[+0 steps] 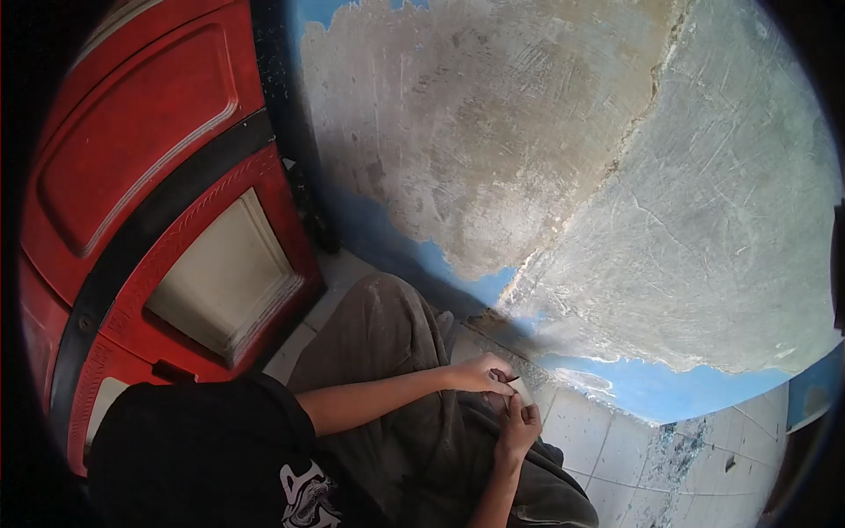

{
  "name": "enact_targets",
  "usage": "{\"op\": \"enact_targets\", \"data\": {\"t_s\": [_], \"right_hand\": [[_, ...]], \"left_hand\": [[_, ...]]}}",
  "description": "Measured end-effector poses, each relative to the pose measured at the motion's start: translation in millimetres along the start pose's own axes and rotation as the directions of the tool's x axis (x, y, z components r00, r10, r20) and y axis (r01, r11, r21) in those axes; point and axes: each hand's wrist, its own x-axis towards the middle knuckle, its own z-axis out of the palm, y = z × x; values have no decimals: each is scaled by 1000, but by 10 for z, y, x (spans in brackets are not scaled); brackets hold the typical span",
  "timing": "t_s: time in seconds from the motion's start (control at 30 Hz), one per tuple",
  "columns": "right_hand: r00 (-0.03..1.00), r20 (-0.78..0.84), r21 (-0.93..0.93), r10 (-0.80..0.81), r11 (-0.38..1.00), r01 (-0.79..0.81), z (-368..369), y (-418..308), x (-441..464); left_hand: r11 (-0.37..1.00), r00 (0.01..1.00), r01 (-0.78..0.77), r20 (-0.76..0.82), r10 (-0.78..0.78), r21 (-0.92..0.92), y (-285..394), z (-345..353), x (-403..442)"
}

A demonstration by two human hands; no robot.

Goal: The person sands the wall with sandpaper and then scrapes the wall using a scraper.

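My left hand [482, 373] reaches in from the left, over my lap, its fingers closed at a small pale flat piece with a dark edge [523, 391]. From below, my right hand [519, 427] meets it, thumb and fingers pinched on the lower end of the same piece. The two hands are close together, almost touching. What exactly the piece is cannot be made out at this size. Brown-grey trousers [370, 339] with pale dusty marks lie under my forearms, the knee raised.
Ahead stands a wall [493, 132] of bare grey plaster with a crack and leftover blue paint [678, 387]. White floor tiles [576, 431] carry blue paint flakes [678, 458] at right. A red cabinet [150, 114] with black trim and cream panels stands at left.
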Motion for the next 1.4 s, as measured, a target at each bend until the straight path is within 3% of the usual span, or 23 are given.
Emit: {"op": "enact_targets", "data": {"t_s": [0.07, 0.1, 0.17, 0.2, 0.23, 0.27, 0.3, 0.33, 0.37, 0.43, 0.5, 0.57, 0.63, 1.4], "right_hand": [[993, -84, -93, -86, 993, 78, -51, 5, 5], [996, -87, -113, -32, 993, 22, 45, 61, -9], [992, -123, -243, 18, 969, -48, -58, 147, 49], [983, -183, -364, 14, 928, -81, -128, 189, 77], [987, -157, -436, -28, 899, -44, -150, 272, 106], [983, -137, -432, -121, 900, 51, -153, 352, 129], [985, -96, -416, -146, 905, 93, -166, 337, 132], [989, -83, -221, -124, 970, 103, -81, 166, 36], [990, -76, -185, -118, 977, 102, -53, 57, -21], [987, -82, -288, -141, 951, 112, -38, 290, 121], [980, -66, -192, -188, 966, 172, -37, 315, 159], [987, -38, -217, -159, 965, 147, -55, 319, 154], [993, -25, -263, -115, 959, 104, -46, 258, 134], [991, -49, -323, -126, 941, 104, -13, 264, 144]], "left_hand": [[968, 993, 122, 25, -119, -219, 116, 35, -16], [970, 989, 140, 79, -127, -200, 85, -45, -70], [999, 993, 37, -114, -35, 16, -42, 11, -37], [983, 983, 132, -142, -113, 130, -73, 62, 20], [982, 981, 158, -134, -143, 106, 21, 71, 26], [965, 968, 246, -29, -250, -95, 135, 75, 0], [963, 971, 232, -30, -238, -134, 42, 99, 23], [959, 956, 264, -107, -275, -103, 247, 171, -19], [977, 973, 211, -83, -214, -35, 143, 162, 15], [990, 988, 141, -56, -141, -10, 75, 64, 17], [992, 991, 115, -79, -111, 43, 152, 59, 15], [991, 993, 103, -67, -98, 83, 89, 34, 10], [989, 996, -12, -87, 25, 146, 23, 30, 30], [978, 993, -1, -118, 26, 211, 57, 29, 21]]}}
